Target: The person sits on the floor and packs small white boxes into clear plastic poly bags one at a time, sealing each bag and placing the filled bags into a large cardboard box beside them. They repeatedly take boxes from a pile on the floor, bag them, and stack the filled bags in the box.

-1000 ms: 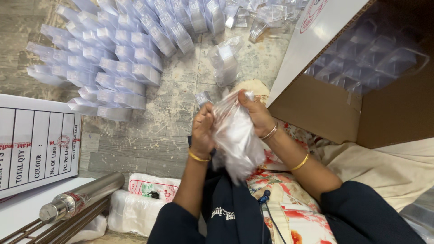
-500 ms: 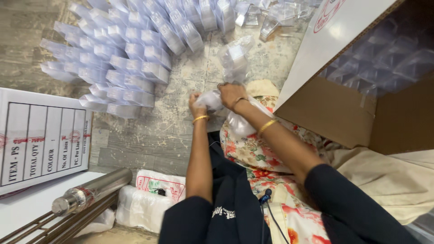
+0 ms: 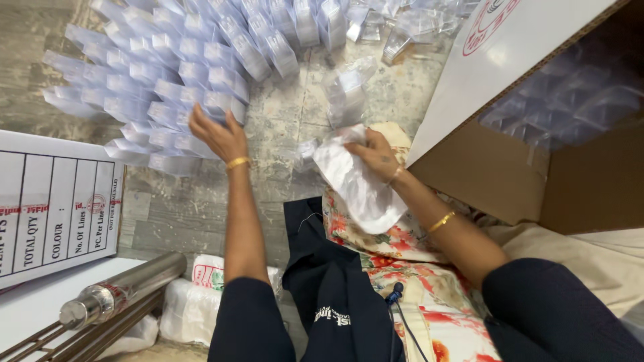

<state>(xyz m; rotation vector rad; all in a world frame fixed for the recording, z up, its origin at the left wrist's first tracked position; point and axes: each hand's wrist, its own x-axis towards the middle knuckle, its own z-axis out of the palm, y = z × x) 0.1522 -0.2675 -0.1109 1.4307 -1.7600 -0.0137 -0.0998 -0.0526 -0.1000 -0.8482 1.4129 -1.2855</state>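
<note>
Far left of my view there's a white carton (image 3: 47, 208) with a printed table on its side, and below it a shiny metal cylinder (image 3: 121, 288) lying on a rack. Just past that, a soft white wrapped bundle (image 3: 191, 312) sits on the floor by my left arm.

Above, the fan of clear plastic packets (image 3: 168, 87) spreads across the grey floor (image 3: 295, 121) in overlapping rows. My left hand (image 3: 218, 137) is stretched out flat at the lower edge of that fan, fingers spread and loose, fingertips touching the nearest packets. It's open, nothing clasped in it; a gold bangle shows at the wrist.

Moving to the middle, one loose clear packet (image 3: 345, 90) lies apart from the rows, just above my right hand. Below it, a dark garment and a floral cloth (image 3: 396, 248) cover my lap.

My right hand (image 3: 376, 154) is closed over the top of a crumpled white plastic bag (image 3: 355, 188). The bag hangs down and to the left from the grip, draped onto the floral cloth, well apart from the left hand.

On the right, a big open cardboard box (image 3: 510, 174) stands just beside that wrist, white flap up, with more clear packets dim inside.
</note>
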